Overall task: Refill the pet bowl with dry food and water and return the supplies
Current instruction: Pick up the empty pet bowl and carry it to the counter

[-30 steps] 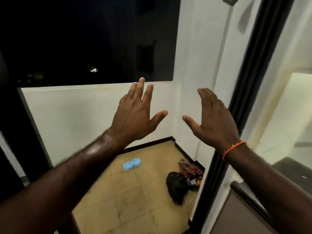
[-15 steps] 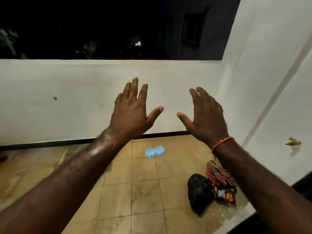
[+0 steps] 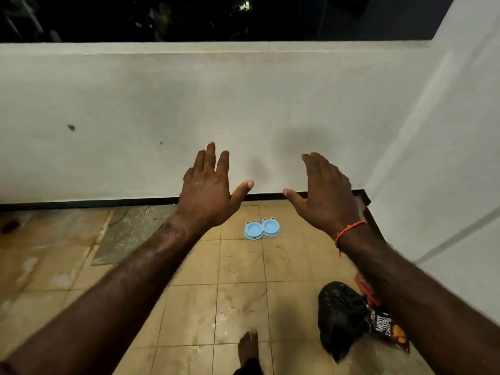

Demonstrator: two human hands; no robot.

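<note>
A light blue double pet bowl [image 3: 262,229] lies on the tiled balcony floor near the far wall; both of its cups look empty. My left hand [image 3: 209,189] and my right hand [image 3: 326,194] are stretched out in front of me, palms down, fingers straight and spread, holding nothing. They hover well above the floor, one to each side of the bowl. An orange thread circles my right wrist. A black plastic bag [image 3: 339,316] and a dark printed food packet [image 3: 387,327] lie on the floor at the right, partly behind my right forearm.
A white parapet wall [image 3: 243,117] closes the balcony ahead, and a white side wall [image 3: 446,158] stands at the right. My bare foot [image 3: 247,347] stands on the wet-looking tiles. A grey mat [image 3: 127,231] lies at the left.
The view has swung left and down, from the doorway onto the balcony floor. The bowl now sits between my hands, closer and more central. Both hands stay spread and hold nothing.
</note>
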